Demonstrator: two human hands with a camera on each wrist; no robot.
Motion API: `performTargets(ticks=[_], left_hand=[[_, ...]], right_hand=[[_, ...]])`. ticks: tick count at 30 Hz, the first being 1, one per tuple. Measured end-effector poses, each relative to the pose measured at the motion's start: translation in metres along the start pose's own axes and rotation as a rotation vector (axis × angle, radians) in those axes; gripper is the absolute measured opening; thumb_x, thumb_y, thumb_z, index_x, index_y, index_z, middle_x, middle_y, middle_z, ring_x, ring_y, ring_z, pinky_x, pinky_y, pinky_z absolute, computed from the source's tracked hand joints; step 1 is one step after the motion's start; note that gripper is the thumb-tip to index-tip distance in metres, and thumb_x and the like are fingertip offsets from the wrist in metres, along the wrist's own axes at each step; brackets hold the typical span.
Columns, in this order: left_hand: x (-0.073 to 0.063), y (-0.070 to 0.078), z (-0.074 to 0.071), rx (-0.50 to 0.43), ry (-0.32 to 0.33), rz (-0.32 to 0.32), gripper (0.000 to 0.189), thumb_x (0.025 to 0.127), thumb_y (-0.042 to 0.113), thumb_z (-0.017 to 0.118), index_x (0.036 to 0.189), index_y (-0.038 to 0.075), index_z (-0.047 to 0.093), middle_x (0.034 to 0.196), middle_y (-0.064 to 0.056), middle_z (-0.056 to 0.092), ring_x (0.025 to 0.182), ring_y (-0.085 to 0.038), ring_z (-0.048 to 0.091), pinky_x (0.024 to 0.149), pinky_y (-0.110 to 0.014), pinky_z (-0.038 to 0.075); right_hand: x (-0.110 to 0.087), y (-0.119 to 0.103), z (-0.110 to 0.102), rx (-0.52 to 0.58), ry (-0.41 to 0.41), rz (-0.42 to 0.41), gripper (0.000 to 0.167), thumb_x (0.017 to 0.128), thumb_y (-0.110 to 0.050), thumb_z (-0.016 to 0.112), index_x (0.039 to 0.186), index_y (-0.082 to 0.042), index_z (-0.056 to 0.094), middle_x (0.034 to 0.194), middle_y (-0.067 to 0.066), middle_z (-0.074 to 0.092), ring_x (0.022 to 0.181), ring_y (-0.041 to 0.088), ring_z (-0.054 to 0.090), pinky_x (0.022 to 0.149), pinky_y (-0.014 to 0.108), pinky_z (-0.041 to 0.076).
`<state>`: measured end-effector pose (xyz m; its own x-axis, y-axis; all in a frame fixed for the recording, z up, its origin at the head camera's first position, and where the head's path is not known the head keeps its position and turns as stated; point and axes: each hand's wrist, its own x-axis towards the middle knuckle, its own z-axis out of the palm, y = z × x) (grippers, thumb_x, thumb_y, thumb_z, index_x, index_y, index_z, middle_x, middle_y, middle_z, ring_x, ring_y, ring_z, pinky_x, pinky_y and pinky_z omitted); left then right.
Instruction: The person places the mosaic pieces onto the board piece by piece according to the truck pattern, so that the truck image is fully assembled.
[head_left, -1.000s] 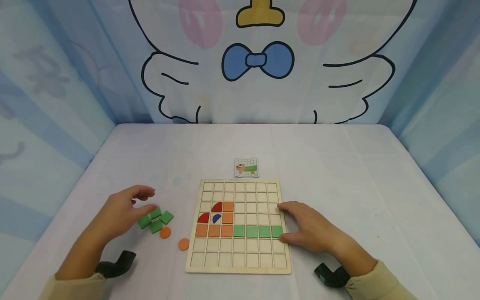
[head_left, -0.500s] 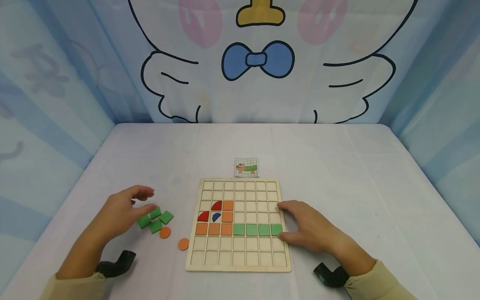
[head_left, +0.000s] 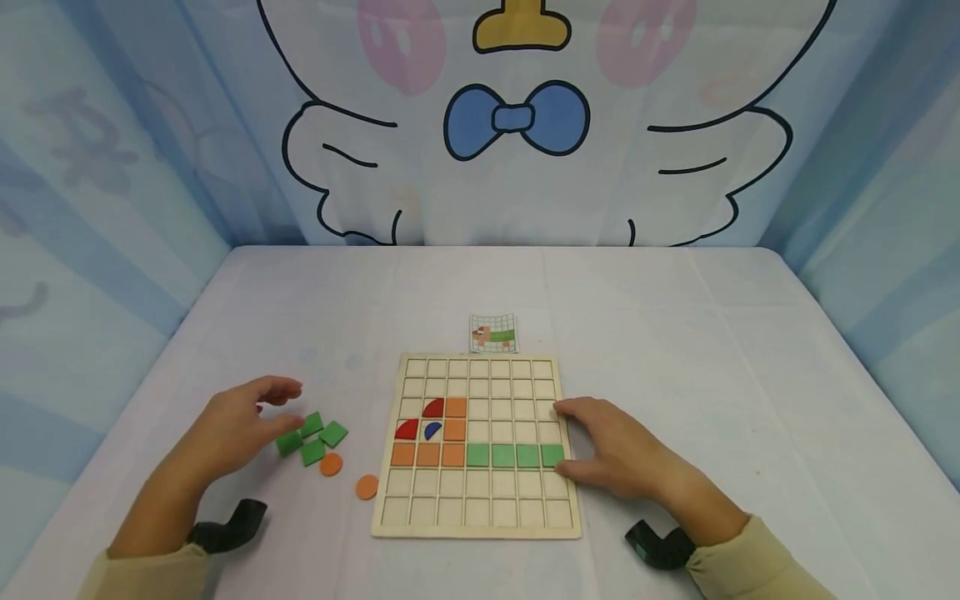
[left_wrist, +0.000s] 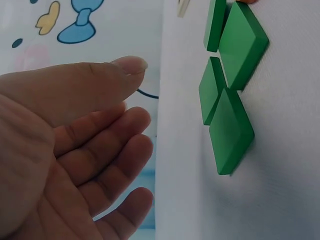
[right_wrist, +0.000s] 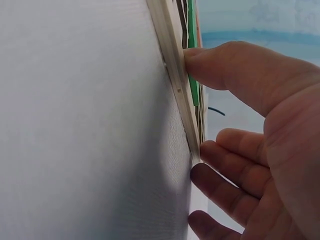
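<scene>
Just beside 4 loose green tiles (head_left: 332, 434), your left hand (head_left: 236, 429) is free, fingers loosely bent. Your right hand (head_left: 628, 452), spread without gripping, touches the right edge of the board (head_left: 476, 483). 2 orange discs (head_left: 331, 465) lie between those tiles and the board; beyond it, a card (head_left: 492, 336) rests on the tabletop (head_left: 675, 325).

At twelve o'clock, behind the white tabletop (head_left: 637, 300), stands a pale backdrop (head_left: 517, 200) printed with black curves, a blue bow (head_left: 514, 119), pink ovals (head_left: 405, 42) and a yellow shape (head_left: 522, 33). Blue-and-white drapes flank it at ten (head_left: 97, 208) and two o'clock (head_left: 870, 208). Soft light brightens the tabletop; the backdrop's upper corners are darker.
</scene>
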<state>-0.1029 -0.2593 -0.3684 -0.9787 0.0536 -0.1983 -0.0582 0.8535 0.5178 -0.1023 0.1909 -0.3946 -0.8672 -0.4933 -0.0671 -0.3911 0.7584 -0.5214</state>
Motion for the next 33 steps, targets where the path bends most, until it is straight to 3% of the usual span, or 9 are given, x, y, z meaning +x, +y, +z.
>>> performTargets(ticks=[3,9,33], left_hand=[[-0.001,-0.002,-0.001,0.000,-0.030,-0.010,0.053,0.093,0.026,0.072,0.134,-0.002,0.056,0.127,-0.025,0.059,0.119,-0.045,0.050,0.096,-0.062,0.044],[-0.005,-0.008,0.002,0.002,-0.036,0.043,0.050,0.092,0.023,0.072,0.132,-0.004,0.057,0.124,-0.025,0.060,0.116,-0.044,0.053,0.094,-0.061,0.044],[-0.001,-0.011,0.016,0.043,-0.047,0.046,0.044,0.090,0.016,0.073,0.126,-0.005,0.061,0.120,-0.020,0.065,0.112,-0.040,0.057,0.094,-0.057,0.046]], right_hand=[[-0.001,0.001,0.000,0.002,0.004,-0.006,0.067,0.084,-0.029,0.078,0.137,0.004,0.053,0.137,0.018,0.055,0.130,0.038,0.049,0.106,0.053,0.038],[-0.002,0.002,-0.001,0.006,0.014,-0.025,0.067,0.084,-0.027,0.077,0.138,0.005,0.053,0.137,0.019,0.055,0.129,0.039,0.049,0.107,0.053,0.038],[0.000,0.004,-0.002,0.000,-0.005,-0.020,0.067,0.085,-0.027,0.077,0.138,0.004,0.052,0.138,0.019,0.054,0.131,0.039,0.048,0.107,0.053,0.037]])
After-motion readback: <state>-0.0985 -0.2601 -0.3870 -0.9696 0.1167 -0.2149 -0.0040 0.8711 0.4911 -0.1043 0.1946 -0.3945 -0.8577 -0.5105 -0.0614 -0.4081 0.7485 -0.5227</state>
